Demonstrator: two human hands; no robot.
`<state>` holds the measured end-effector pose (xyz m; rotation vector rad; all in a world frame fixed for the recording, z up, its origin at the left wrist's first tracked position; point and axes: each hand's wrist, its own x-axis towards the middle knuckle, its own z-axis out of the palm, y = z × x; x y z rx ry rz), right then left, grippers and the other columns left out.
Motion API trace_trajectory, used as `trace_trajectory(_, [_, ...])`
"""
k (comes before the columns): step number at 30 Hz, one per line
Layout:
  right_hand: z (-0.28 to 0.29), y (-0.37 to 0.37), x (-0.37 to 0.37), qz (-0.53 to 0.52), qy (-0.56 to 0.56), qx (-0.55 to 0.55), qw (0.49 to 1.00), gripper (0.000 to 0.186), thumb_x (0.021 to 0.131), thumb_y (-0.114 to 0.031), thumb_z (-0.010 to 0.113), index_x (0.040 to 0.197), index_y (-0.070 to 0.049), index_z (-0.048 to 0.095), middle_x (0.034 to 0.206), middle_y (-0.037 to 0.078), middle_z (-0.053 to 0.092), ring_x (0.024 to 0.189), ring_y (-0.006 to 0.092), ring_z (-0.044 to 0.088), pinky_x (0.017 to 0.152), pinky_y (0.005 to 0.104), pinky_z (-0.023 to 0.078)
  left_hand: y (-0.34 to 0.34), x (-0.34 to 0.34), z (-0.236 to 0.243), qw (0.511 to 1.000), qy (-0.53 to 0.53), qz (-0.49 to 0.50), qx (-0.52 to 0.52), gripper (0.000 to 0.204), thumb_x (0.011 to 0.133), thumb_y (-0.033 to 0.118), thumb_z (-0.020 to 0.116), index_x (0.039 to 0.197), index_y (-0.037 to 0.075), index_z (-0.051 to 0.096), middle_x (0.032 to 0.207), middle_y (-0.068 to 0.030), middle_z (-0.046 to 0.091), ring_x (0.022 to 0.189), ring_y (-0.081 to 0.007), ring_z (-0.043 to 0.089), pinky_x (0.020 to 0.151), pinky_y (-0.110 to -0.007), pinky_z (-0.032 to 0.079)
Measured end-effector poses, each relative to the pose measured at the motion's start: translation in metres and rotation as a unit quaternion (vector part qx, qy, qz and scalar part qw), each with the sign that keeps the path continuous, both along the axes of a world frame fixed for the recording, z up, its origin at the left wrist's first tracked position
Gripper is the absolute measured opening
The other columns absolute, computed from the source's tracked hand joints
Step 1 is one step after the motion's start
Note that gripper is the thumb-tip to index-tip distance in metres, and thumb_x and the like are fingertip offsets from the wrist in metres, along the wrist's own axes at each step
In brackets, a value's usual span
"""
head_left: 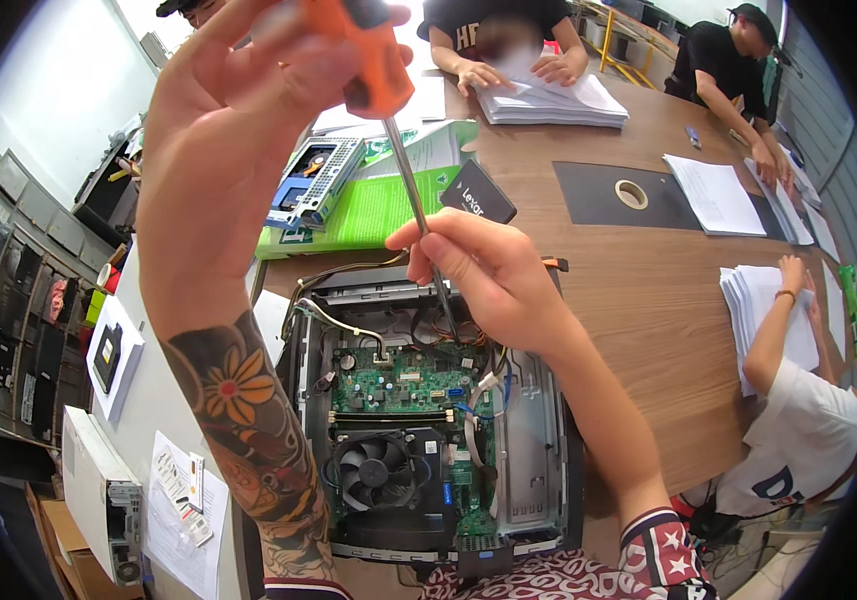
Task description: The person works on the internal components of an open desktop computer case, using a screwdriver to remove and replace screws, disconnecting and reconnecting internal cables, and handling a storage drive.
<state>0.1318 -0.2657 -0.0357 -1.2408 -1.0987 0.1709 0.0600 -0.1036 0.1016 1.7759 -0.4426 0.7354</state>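
At my far left, a slim, pale metal computer case (99, 485) sits beside printed white sheets (187, 520). My left hand (234, 130), raised high, has its blurred fingers wrapped around the orange-and-black handle of a screwdriver (381, 78). Behind my left wrist, a silver-and-blue metal drive bracket (317, 182) rests on a bright green package (379, 210). Below my hands lies an opened black-and-silver desktop computer (529, 480), its green circuit board (404, 378) and round black fan (374, 475) exposed. The steel shaft slants down to cables near its far edge; I cannot tell whether the tip touches a screw. My right hand (494, 280) pinches that shaft between thumb and fingers. Beyond it lies a flat black rectangular box (479, 195); farther right, a beige tape roll (632, 195).
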Motion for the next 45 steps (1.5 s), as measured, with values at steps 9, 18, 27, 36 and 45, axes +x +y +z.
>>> trace_trajectory(9, [-0.005,-0.003,0.008,-0.073,-0.107,0.007,0.992,0.015,0.092,-0.01,0.068,0.1,0.002,0.068,0.086,0.008,0.065,0.075,0.017,0.063,0.07,0.0299,0.05,-0.038,-0.005,0.004,0.996,0.027,0.074,-0.028,0.059,0.09,0.016,0.071,0.139,-0.003,0.046,0.109,-0.0231,0.067,0.093,-0.0242,0.068,0.082,-0.03,0.055])
trace_trajectory(18, [-0.003,-0.002,0.007,-0.005,-0.037,-0.001,0.999,0.016,0.098,-0.007,0.056,0.099,0.004,0.068,0.09,0.008,0.06,0.079,0.0151,0.058,0.073,0.0287,0.048,0.015,-0.001,-0.004,0.998,0.03,0.009,-0.047,0.048,0.095,0.023,0.062,0.133,-0.007,0.055,0.121,-0.0158,0.066,0.11,-0.0216,0.063,0.102,-0.042,0.044])
trace_trajectory(27, [-0.007,-0.002,0.013,0.053,-0.026,0.026,0.998,0.02,0.098,-0.01,0.056,0.106,0.003,0.068,0.094,0.008,0.06,0.084,0.015,0.058,0.078,0.0291,0.048,0.016,-0.003,-0.013,0.97,0.164,-0.113,0.143,0.047,0.09,0.022,0.07,0.125,-0.008,0.061,0.117,-0.0206,0.068,0.114,-0.0254,0.065,0.102,-0.042,0.049])
trace_trajectory(36, [-0.004,-0.007,0.01,-0.057,-0.085,0.007,0.995,0.018,0.089,-0.017,0.073,0.098,-0.001,0.071,0.087,0.005,0.065,0.078,0.0122,0.058,0.072,0.0279,0.047,0.0,0.014,-0.02,0.968,0.185,-0.106,0.13,0.007,0.081,-0.005,0.073,0.086,-0.007,0.07,0.089,-0.0121,0.073,0.084,-0.0157,0.071,0.08,-0.029,0.056])
trace_trajectory(45, [-0.005,-0.003,0.01,-0.095,-0.118,0.061,0.987,0.012,0.091,-0.011,0.071,0.093,0.0,0.072,0.085,0.005,0.065,0.076,0.011,0.06,0.068,0.0266,0.048,0.0,0.016,-0.02,0.969,0.179,-0.058,0.158,0.011,0.078,-0.001,0.077,0.087,-0.006,0.072,0.085,-0.0099,0.073,0.081,-0.0141,0.07,0.078,-0.027,0.056])
